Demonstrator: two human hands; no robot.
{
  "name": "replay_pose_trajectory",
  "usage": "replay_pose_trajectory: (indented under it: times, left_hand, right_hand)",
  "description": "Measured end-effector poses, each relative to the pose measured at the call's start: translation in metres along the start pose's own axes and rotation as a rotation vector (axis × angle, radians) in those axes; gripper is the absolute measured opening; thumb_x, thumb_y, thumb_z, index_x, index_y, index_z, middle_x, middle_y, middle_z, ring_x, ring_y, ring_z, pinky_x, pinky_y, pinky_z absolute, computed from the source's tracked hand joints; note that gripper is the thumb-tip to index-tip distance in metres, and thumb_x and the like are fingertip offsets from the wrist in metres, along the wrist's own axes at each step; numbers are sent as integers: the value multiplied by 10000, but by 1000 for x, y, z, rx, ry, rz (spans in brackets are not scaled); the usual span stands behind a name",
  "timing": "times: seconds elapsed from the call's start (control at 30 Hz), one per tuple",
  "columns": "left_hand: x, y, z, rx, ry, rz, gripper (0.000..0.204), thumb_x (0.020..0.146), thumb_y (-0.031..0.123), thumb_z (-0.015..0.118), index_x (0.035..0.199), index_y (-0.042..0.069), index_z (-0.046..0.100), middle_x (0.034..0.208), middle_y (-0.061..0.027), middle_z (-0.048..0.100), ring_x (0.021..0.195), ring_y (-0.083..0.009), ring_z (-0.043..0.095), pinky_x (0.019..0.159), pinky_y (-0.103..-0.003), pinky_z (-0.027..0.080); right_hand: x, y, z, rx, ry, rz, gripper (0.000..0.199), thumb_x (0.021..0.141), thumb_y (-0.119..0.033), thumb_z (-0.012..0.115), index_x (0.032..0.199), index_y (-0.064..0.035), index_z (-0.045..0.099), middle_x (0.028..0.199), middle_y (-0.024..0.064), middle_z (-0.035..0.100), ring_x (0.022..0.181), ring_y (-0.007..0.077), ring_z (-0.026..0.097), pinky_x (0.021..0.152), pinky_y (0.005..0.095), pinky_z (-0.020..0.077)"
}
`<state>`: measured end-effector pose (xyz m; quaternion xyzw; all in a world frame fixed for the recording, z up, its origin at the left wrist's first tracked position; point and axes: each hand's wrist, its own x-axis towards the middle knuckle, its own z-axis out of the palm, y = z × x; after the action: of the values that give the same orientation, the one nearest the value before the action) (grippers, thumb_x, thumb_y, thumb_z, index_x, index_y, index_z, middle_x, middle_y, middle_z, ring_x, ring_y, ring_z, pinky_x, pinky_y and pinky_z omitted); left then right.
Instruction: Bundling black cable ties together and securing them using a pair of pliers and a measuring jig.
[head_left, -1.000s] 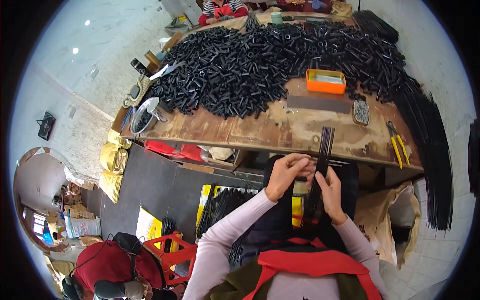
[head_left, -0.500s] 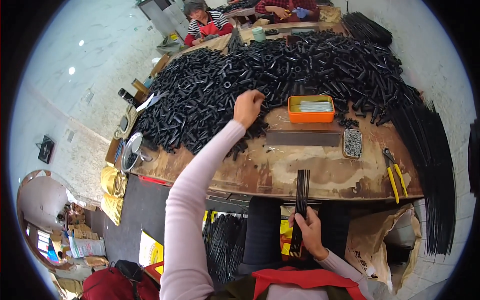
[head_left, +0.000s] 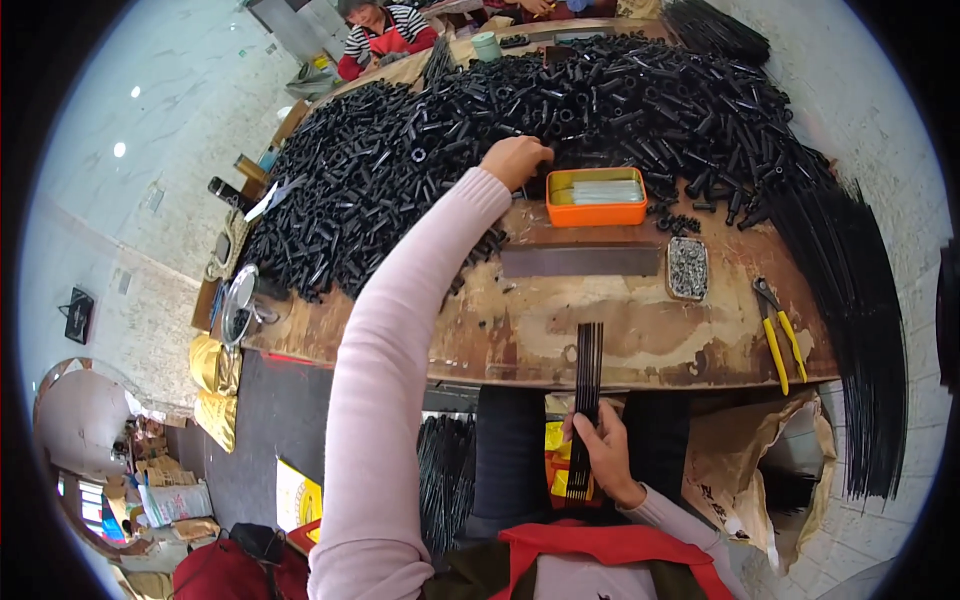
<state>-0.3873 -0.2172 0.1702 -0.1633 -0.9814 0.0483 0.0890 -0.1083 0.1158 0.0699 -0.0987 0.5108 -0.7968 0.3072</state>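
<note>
My left hand [head_left: 517, 162] reaches across to the near edge of a large heap of short black plastic tubes [head_left: 360, 190]. Its fingers curl down among the tubes, and whatever they pinch is hidden. Low in front of me, my right hand [head_left: 608, 452] is closed around a bundle of thin black rods [head_left: 589, 375], held upright with the upper ends in front of the table's edge. Beside the left hand stands an orange tin [head_left: 597, 213] with thin pale rods in it. A dark flat metal strip [head_left: 580, 261] lies on the table nearer to me.
On the wooden table [head_left: 480, 340] sit a small tray of metal bits [head_left: 687, 268] and yellow-handled pliers [head_left: 777, 335]. Long black rods [head_left: 850, 340] hang off the right side, above a paper sack [head_left: 740, 480]. A round mirror [head_left: 238, 305] stands left. Another person [head_left: 385, 40] sits across.
My left hand has moved slightly farther over the heap and to the right. The view has shifted a little, and the right hand keeps its rods.
</note>
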Motion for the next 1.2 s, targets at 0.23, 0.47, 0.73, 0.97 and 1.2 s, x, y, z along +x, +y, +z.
replay_pose_trajectory:
  times: [0.23,0.47,0.73,0.97,1.2]
  left_hand:
    - [-97,-10,-57,-143,264,-313,260,857,113,660,1117,123,646,780,-106,672,743,-228,685,664,-348,541]
    - [-194,41,-95,-1344,102,-658,346,957,182,627,1242,-7,574,1021,-99,638,860,-210,697,781,-277,590]
    - [-251,66,-17,-726,384,-723,292,857,97,676,1129,19,604,907,-73,633,804,-159,612,687,-306,485]
    - [-228,73,-11,-305,429,-618,323,751,183,793,988,-1,671,844,-158,679,729,-287,637,689,-342,497]
    - [-244,169,-29,-774,269,-445,287,758,253,816,937,46,729,814,-141,708,705,-213,673,664,-346,506]
  right_hand:
    - [-5,4,8,-35,-12,-34,91,982,-72,519,1046,-8,533,833,55,588,748,113,563,724,258,462]
    - [-8,6,14,-33,5,-79,126,987,-94,525,1078,-8,532,821,47,582,723,110,555,677,247,454]
    - [-2,16,7,-46,12,-96,163,990,-119,538,1091,9,530,827,44,580,721,105,536,673,245,448]
    - [1,15,12,-71,8,-102,166,992,-115,535,1103,8,533,836,46,587,728,106,547,678,243,453]
    - [-6,13,16,-57,10,-108,146,979,-85,545,1088,13,538,842,44,589,735,102,552,687,246,461]
